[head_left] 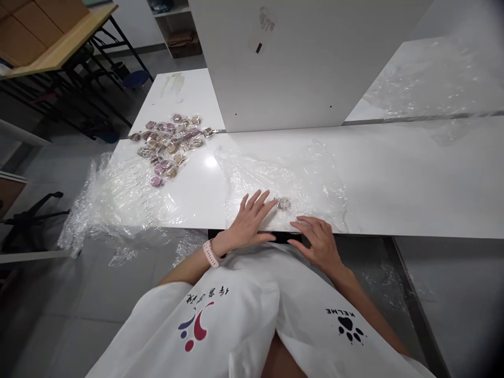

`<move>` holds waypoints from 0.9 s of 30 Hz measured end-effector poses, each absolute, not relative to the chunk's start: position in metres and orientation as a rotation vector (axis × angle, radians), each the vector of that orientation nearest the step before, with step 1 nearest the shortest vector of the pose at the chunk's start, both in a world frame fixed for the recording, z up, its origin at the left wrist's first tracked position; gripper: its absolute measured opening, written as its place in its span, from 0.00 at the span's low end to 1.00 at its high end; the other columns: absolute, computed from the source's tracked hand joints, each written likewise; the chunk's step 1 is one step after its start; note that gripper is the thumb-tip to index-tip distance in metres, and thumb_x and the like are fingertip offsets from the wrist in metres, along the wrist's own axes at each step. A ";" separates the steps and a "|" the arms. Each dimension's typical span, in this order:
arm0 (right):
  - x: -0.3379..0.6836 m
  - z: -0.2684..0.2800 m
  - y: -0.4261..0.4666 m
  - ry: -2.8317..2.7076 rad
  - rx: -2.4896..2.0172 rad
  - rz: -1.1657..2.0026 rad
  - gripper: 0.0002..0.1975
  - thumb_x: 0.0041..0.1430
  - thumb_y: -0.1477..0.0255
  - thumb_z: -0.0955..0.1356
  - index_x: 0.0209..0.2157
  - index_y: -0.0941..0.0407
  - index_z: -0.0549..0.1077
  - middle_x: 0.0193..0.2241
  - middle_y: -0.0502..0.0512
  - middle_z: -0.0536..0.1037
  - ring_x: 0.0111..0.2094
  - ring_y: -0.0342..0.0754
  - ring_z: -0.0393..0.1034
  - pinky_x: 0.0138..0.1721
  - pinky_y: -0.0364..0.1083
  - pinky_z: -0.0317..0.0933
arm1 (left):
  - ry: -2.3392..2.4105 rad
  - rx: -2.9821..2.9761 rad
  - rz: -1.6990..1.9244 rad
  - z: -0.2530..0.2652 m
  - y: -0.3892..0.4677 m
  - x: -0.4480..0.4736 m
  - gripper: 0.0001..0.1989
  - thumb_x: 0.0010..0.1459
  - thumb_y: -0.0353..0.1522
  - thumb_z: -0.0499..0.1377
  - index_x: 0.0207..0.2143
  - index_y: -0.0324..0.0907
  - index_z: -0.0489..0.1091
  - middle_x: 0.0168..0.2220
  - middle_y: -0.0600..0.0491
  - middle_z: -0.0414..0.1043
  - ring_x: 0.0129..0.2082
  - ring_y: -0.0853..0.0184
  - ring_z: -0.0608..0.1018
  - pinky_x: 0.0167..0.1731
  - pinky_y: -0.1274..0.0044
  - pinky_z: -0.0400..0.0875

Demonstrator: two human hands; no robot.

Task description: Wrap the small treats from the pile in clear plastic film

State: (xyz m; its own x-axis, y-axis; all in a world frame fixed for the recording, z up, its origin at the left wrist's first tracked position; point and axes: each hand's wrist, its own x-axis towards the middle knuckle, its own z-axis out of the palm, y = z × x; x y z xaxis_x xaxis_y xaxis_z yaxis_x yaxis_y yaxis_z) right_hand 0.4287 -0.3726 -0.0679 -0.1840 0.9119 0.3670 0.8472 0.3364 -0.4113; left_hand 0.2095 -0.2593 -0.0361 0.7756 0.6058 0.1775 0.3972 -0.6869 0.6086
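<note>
A clear bubble wrap sheet [271, 170] lies spread on the white table in front of me. Near its front edge rests a small, roundish, greyish-brown item [283, 203] that looks wrapped in clear film; its kind is too small to make out. My left hand [252, 218] is flat over the sheet, fingers spread, with the fingertips just left of that item. At the table's front edge, right of the item, my right hand [317, 239] hovers with fingers apart and slightly curved. Neither hand holds anything.
Several small wrapped pink and brown pieces [169, 139] are heaped at the left. More bubble wrap [122, 194] hangs over the table's left front. A tall white panel [291, 63] stands behind, with plastic wrap [429, 79] at the back right.
</note>
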 end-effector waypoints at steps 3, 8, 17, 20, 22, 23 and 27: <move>0.442 -0.071 -0.385 -2.049 -1.663 -0.024 0.17 0.64 0.65 0.68 0.53 0.53 0.73 0.52 0.61 0.75 0.52 0.58 0.67 0.52 0.55 0.56 | 0.827 2.575 0.439 -0.043 -0.277 0.166 0.40 0.59 0.42 0.63 0.69 0.48 0.49 0.71 0.42 0.45 0.72 0.47 0.46 0.67 0.49 0.39; 0.451 -0.065 -0.385 -2.016 -1.702 -0.142 0.05 0.65 0.72 0.68 0.39 0.51 0.77 0.38 0.53 0.79 0.41 0.51 0.71 0.48 0.54 0.53 | 1.031 2.574 0.669 -0.070 -0.291 0.117 0.12 0.66 0.29 0.54 0.49 0.47 0.72 0.55 0.49 0.74 0.61 0.60 0.71 0.60 0.61 0.65; 0.478 -0.031 -0.297 -1.997 -1.646 0.318 0.11 0.68 0.66 0.61 0.33 0.53 0.71 0.33 0.49 0.79 0.36 0.48 0.72 0.60 0.58 0.46 | 1.379 2.051 0.358 -0.010 -0.203 0.140 0.15 0.63 0.43 0.56 0.32 0.43 0.72 0.22 0.55 0.72 0.22 0.68 0.73 0.25 0.75 0.64; 0.484 -0.043 -0.249 -1.961 -1.792 0.464 0.12 0.64 0.64 0.64 0.30 0.53 0.72 0.26 0.50 0.77 0.30 0.47 0.69 0.55 0.58 0.52 | 1.516 2.179 0.200 -0.017 -0.168 0.159 0.09 0.61 0.37 0.59 0.40 0.42 0.71 0.21 0.56 0.69 0.22 0.66 0.71 0.25 0.75 0.62; 0.484 -0.047 -0.231 -1.956 -1.887 0.381 0.12 0.63 0.63 0.65 0.29 0.54 0.74 0.27 0.54 0.77 0.33 0.51 0.69 0.53 0.59 0.53 | 1.564 2.291 0.151 -0.021 -0.158 0.166 0.11 0.60 0.33 0.60 0.45 0.42 0.70 0.26 0.53 0.73 0.27 0.62 0.74 0.29 0.72 0.66; 0.483 -0.046 -0.228 -1.948 -1.905 0.270 0.12 0.63 0.63 0.64 0.31 0.54 0.76 0.30 0.57 0.78 0.36 0.54 0.69 0.52 0.60 0.53 | 1.580 2.363 0.195 -0.022 -0.157 0.167 0.13 0.59 0.31 0.60 0.47 0.41 0.69 0.32 0.49 0.75 0.32 0.59 0.76 0.33 0.69 0.68; 0.476 -0.033 -0.252 -1.908 -1.742 -0.018 0.17 0.67 0.61 0.61 0.48 0.53 0.76 0.46 0.61 0.77 0.50 0.60 0.66 0.52 0.61 0.55 | 1.466 2.591 0.712 -0.015 -0.179 0.162 0.17 0.62 0.28 0.56 0.53 0.43 0.66 0.52 0.43 0.72 0.53 0.52 0.72 0.51 0.58 0.66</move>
